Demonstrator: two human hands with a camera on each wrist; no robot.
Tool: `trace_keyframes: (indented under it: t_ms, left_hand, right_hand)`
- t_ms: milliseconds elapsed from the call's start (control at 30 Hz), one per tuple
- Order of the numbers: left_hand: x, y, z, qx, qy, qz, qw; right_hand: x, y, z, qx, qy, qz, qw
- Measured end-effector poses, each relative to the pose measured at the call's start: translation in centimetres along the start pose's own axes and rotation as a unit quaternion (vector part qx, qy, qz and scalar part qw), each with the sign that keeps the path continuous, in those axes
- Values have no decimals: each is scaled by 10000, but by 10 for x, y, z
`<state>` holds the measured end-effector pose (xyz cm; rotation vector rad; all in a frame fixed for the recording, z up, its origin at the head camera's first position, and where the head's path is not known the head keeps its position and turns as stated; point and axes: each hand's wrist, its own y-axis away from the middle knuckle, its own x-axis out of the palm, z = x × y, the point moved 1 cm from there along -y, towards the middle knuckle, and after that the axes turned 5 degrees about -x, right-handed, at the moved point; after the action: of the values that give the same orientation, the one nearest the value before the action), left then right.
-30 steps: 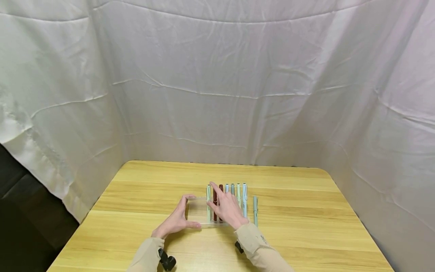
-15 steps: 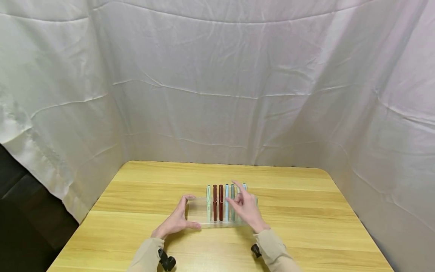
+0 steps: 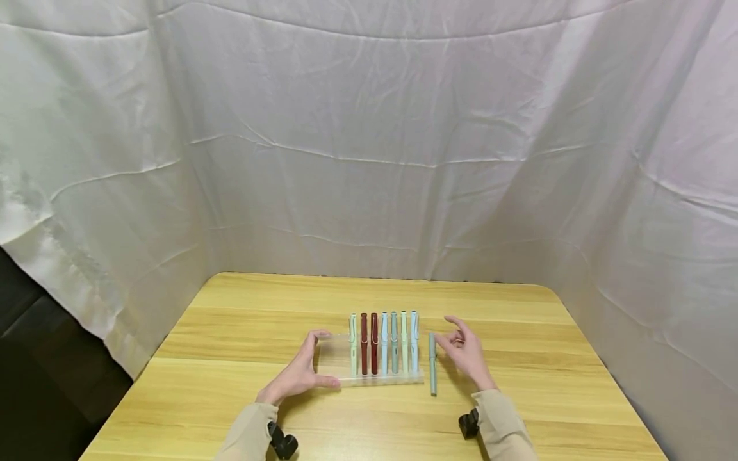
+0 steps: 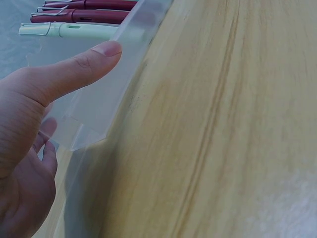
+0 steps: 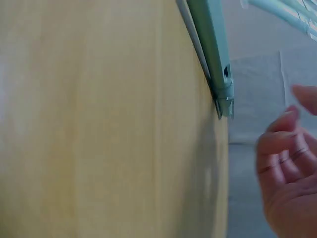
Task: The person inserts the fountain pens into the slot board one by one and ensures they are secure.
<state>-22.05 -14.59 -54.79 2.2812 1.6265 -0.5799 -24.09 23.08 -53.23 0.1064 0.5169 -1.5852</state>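
Observation:
With thumb on the front edge and fingers at the back, my left hand [image 3: 301, 372] grips the left end of a clear plastic pen stand [image 3: 333, 356]. Several capped pens lie side by side on it: a pale green pen [image 3: 353, 349], two dark red pens [image 4: 81, 16], then light blue, grey-teal, pale green and light blue ones. To the right of the stand, a teal pen [image 3: 433, 370] lies on the table, clip visible. My right hand [image 3: 469, 357] hovers beside its cap end, fingers loosely bent and holding nothing. In the right wrist view its fingertips are apart from the pen [image 5: 213, 49].
The wooden table [image 3: 548, 371] extends around the stand on all sides. A pale curtain [image 3: 369, 192] hangs behind and along both sides of it. Each wrist wears a small black camera.
My right hand has moved right, from over the red pens across the row to beside the loose teal pen. The left hand and the stand stay in place.

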Motion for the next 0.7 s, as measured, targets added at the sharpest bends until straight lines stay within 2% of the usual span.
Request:
trace_keyframes:
  t_ms: [133, 267, 567, 700]
  left_hand:
    - [0, 0, 0, 7, 26, 10, 10000]
    - [-1, 0, 0, 2, 55, 29, 10000]
    - [0, 0, -1, -23, 94, 36, 9999]
    - [0, 0, -1, -42, 76, 28, 10000]
  right_hand:
    - [-7, 0, -11, 428, 195, 310, 9984]
    - [-9, 0, -17, 610, 413, 537, 9958]
    - [-8, -1, -20, 504, 432, 1050, 9923]
    - [-7, -1, -13, 582, 421, 1221, 9899]
